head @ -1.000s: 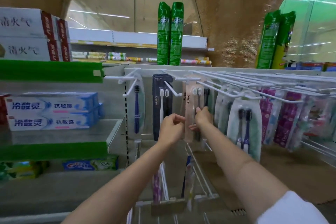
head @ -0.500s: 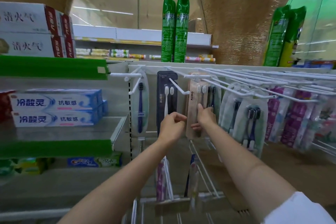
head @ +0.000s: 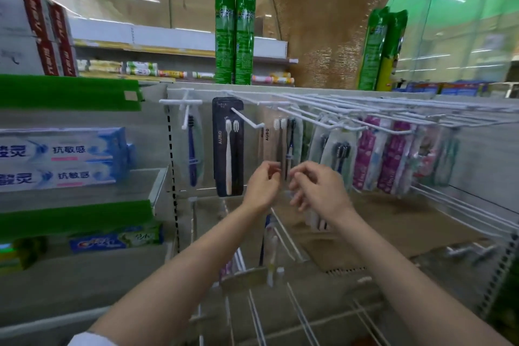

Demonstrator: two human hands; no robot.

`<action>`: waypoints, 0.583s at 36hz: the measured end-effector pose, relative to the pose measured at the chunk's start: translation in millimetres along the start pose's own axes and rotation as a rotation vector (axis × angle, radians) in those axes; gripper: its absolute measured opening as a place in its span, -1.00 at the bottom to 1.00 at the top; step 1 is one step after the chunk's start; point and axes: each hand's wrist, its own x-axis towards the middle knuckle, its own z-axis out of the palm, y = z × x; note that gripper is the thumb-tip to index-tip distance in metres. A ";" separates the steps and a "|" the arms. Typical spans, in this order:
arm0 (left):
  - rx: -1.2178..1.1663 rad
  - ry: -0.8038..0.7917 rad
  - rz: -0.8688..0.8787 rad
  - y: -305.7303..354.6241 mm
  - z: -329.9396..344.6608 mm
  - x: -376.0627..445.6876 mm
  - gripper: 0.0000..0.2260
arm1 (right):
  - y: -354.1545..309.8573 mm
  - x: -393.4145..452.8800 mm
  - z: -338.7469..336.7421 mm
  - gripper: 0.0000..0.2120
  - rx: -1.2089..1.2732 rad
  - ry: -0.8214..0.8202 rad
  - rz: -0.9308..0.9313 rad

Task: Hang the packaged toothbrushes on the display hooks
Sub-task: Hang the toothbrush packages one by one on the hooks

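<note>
A beige twin-toothbrush pack (head: 270,141) hangs on a white display hook (head: 297,116) in the top row, beside a black twin pack (head: 228,146). My left hand (head: 262,185) pinches the lower left edge of the beige pack. My right hand (head: 318,189) sits just to its right with fingers loosely curled; blur hides whether it touches the pack. An empty hook (head: 247,118) juts out between the black and beige packs. The bottom of the beige pack is hidden behind my hands.
A single blue toothbrush pack (head: 192,149) hangs at the left, with grey-green packs (head: 338,150) and purple packs (head: 375,154) on the hooks to the right. Toothpaste boxes (head: 64,160) fill the left shelf. Green spray cans (head: 234,34) stand on top. Lower wire hooks (head: 283,239) hold a few packs (head: 271,250).
Both hands have slid a little down the beige pack. My right hand, which lay flat against it, now has curled fingers. The camera has moved closer to the rack.
</note>
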 end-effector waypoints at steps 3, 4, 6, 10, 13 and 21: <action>-0.011 -0.050 -0.009 14.6 14.9 0.2 -0.68 | 14.0 -7.4 -23.6 -0.96 -0.132 0.261 -0.051; -0.025 -0.063 -0.012 19.8 19.3 1.1 -0.64 | 18.5 -8.5 -31.3 -0.96 -0.137 0.344 -0.046; -0.020 -0.134 -0.020 30.5 26.5 1.3 -0.57 | 27.8 -6.4 -46.3 -0.80 -0.087 0.437 0.032; 0.035 -0.195 0.007 34.7 46.7 -4.1 -0.55 | 44.8 4.2 -65.8 -0.58 0.032 0.310 0.250; 0.058 -0.173 0.038 34.5 57.1 -15.0 -0.54 | 59.5 5.9 -71.0 -0.51 0.102 0.193 0.326; 0.227 0.030 0.242 32.7 79.7 -39.1 -0.43 | 68.0 6.5 -80.2 -0.82 0.122 0.088 0.307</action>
